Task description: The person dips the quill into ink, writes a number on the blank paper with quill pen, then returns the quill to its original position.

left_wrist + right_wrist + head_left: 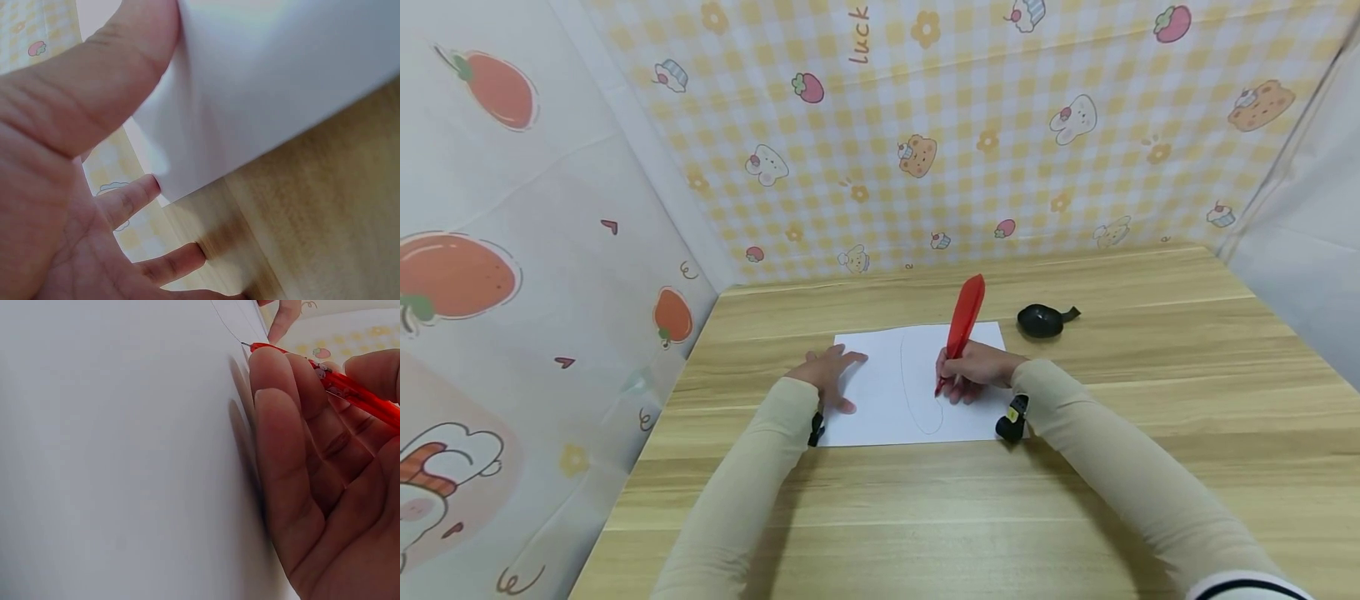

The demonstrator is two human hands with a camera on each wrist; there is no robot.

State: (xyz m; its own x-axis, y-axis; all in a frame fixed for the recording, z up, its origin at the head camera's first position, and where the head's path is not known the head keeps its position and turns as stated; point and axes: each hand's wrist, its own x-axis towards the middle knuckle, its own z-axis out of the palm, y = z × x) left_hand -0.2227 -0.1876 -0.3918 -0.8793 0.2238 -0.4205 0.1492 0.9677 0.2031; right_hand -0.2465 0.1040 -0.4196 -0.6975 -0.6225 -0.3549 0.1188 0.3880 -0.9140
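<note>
Red feather-shaped pen (961,327) on white paper sheet (880,400), light wooden table (1150,400).
Head: right hand (977,372) fingers curled round the pen, tip on a thin drawn oval (917,392); left hand (829,375) flat, fingers spread, pressing the sheet's left edge; black rounded object (1042,321) lies beyond.
Left wrist: straight fingers (128,200) at paper edge (262,94).
Right wrist: fingers (281,425) pinch pen (350,390), tip touching paper (125,456).
</note>
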